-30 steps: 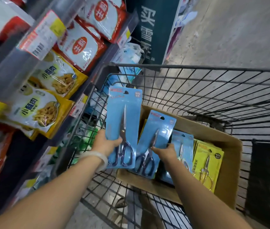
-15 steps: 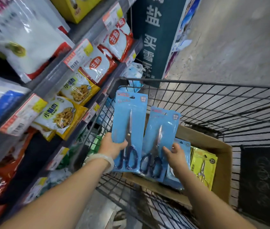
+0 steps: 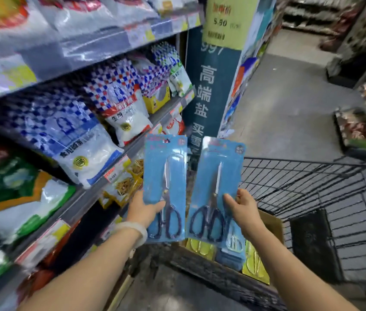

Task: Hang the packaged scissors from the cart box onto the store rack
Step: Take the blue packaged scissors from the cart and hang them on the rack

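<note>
We grip one blue scissors pack in our left hand (image 3: 143, 209) and another in our right hand (image 3: 243, 212), lifted above the cart box (image 3: 271, 223); next we need the rack's hook

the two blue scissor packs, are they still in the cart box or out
Out. The left hand and right hand each hold one blue scissor pack upright, lifted above the cardboard box.

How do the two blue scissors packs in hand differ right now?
The left pack stands nearly upright; the right pack leans with its top to the right. The left hand holds the left pack from its left edge, the right hand holds the right pack from its right edge. The right pack shows a round sticker at its top corner. Both are blue cards with dark-handled scissors, blades up.
</note>
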Motion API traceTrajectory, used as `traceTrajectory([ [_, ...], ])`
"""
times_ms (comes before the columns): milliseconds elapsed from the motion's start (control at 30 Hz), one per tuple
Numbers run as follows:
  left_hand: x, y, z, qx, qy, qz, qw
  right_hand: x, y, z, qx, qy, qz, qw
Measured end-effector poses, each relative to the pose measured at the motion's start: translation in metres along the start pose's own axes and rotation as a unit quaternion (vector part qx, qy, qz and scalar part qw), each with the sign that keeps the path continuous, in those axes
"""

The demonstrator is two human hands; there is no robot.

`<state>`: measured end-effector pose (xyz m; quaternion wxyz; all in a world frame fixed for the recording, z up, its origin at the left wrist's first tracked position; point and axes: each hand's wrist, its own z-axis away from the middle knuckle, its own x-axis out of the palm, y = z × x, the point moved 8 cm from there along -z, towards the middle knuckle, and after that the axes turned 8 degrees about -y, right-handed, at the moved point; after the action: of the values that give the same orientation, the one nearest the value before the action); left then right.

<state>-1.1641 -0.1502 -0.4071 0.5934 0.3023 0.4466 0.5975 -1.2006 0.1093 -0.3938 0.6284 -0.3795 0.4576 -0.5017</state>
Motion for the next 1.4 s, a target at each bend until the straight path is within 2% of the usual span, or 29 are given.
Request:
traceTrajectory([
  [100, -0.027, 0.009, 0.049, 0.041, 0.017, 0.014, 0.999, 0.02, -0.029, 0.032, -0.023, -0.035, 0.022, 0.999],
  [233, -0.067, -0.005, 0.124, 0.056, 0.065, 0.042, 0.995, 0.055, -0.046, 0.075, -0.055, -0.085, 0.056, 0.993],
  [367, -0.104, -0.041, 0.214, 0.058, 0.146, 0.063, 0.986, 0.098, -0.046, 0.139, -0.086, -0.158, 0.071, 0.981],
  [467, -0.122, -0.087, 0.289, 0.038, 0.199, 0.087, 0.975, 0.134, -0.021, 0.195, -0.091, -0.212, 0.091, 0.969],
  [600, -0.151, -0.141, 0.388, 0.033, 0.278, 0.114, 0.953, 0.195, 0.011, 0.269, -0.093, -0.294, 0.133, 0.942],
  [733, -0.193, -0.205, 0.475, -0.018, 0.34, 0.145, 0.929, 0.257, 0.022, 0.349, -0.121, -0.374, 0.16, 0.905],
  [933, -0.259, -0.293, 0.595, -0.044, 0.444, 0.207, 0.871, 0.351, 0.034, 0.457, -0.132, -0.463, 0.184, 0.857],
  [1033, -0.282, -0.334, 0.653, -0.056, 0.475, 0.233, 0.847, 0.402, 0.046, 0.513, -0.145, -0.501, 0.212, 0.826],
  [1233, -0.355, -0.387, 0.777, -0.05, 0.53, 0.233, 0.814, 0.515, 0.07, 0.643, -0.148, -0.542, 0.234, 0.793],
  [1400, -0.428, -0.43, 0.845, -0.074, 0.523, 0.186, 0.829, 0.603, 0.087, 0.725, -0.154, -0.556, 0.247, 0.778],
])
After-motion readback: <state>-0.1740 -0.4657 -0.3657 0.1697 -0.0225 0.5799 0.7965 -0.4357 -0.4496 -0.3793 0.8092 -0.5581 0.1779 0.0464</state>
